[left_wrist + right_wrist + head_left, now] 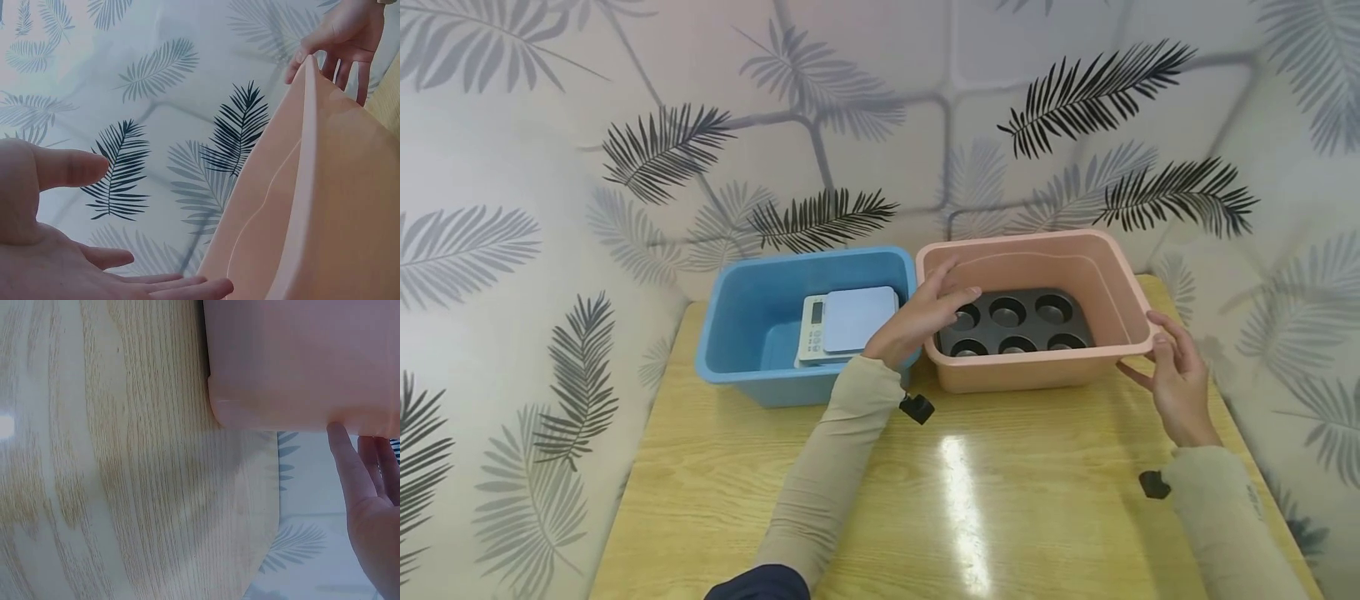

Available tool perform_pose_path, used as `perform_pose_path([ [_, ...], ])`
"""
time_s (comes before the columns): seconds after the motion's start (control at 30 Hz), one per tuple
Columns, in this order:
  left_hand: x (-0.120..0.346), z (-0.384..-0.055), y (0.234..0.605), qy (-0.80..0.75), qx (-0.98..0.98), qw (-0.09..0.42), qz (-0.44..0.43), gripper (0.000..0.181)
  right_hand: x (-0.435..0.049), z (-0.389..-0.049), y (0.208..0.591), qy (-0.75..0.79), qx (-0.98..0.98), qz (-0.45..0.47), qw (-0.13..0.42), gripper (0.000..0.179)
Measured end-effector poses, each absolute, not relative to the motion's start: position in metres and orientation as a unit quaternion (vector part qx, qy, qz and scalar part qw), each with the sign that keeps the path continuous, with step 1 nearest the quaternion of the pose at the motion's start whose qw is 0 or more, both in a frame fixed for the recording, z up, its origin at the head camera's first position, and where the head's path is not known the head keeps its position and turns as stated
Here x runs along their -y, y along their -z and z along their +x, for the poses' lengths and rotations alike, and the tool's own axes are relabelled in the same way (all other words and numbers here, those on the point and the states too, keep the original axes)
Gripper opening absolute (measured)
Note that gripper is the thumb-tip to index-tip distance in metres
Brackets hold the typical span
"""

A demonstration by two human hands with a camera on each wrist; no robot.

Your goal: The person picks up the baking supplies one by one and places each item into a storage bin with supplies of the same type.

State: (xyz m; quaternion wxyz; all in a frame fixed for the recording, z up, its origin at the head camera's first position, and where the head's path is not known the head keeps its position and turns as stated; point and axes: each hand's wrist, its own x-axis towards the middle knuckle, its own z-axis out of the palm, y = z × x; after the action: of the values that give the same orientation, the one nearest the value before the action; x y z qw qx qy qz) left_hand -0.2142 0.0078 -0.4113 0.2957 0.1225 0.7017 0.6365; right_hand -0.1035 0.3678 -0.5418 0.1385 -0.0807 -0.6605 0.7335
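Note:
In the head view, my left hand (917, 317) reaches over the left end of a pink plastic bin (1030, 373). In the left wrist view, that hand's thumb and fingers are spread with nothing between them. A dark muffin tin (1000, 335) with round cups lies inside the bin, partly hidden by the left hand and front wall. My right hand (1183, 392) holds the bin's right front corner, thumb and a finger at the rim, other fingers lower against the outside. In the right wrist view, its fingertips (336, 428) meet the outer wall.
A blue bin (760, 382) stands close beside the pink one on the left. In it lies a white kitchen scale (859, 317), next to my left forearm. Both bins sit at the back of a wooden table (880, 500), against a leaf-patterned wall (880, 167).

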Motion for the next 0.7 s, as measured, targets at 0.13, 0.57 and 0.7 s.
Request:
perform_pose_path([
  [0.13, -0.004, -0.214, 0.414, -0.651, -0.686, 0.295, 0.132, 0.075, -0.366, -0.105, 0.543, -0.727, 0.666, -0.095, 0.139, 0.048],
  [0.57, 0.004, -0.205, 0.419, -0.65, -0.689, 0.285, 0.146, 0.067, -0.364, -0.101, 0.537, -0.737, 0.656, -0.111, 0.117, 0.05],
  [0.7, 0.007, -0.204, 0.418, -0.668, -0.678, 0.273, 0.143, 0.063, -0.369, -0.098, 0.531, -0.739, 0.657, -0.092, 0.115, 0.05],
])
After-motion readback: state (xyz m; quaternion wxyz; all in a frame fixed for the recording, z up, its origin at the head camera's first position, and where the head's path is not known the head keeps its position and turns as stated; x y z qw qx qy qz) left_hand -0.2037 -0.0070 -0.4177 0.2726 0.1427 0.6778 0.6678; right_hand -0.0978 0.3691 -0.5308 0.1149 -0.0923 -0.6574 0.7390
